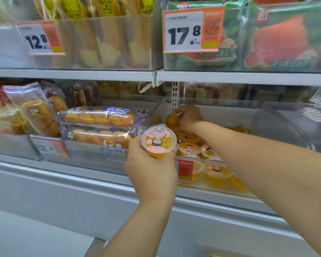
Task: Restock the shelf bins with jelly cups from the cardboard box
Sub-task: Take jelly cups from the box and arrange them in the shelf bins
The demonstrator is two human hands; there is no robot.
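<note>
Left hand (pixel 152 164) wrapped round jelly cup (pixel 158 140), lid up, just in front of clear bin (pixel 278 127); presumably staged for loading next. Right hand (pixel 189 117) deep inside bin, fingers pinching orange cup (pixel 171 120) at back wall, above cups already lying there; likely filling rear first.

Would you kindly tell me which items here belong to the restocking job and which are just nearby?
Job: jelly cup in left hand; jelly cup at right hand; clear bin.
Nearby: bread packs; price tag.
</note>
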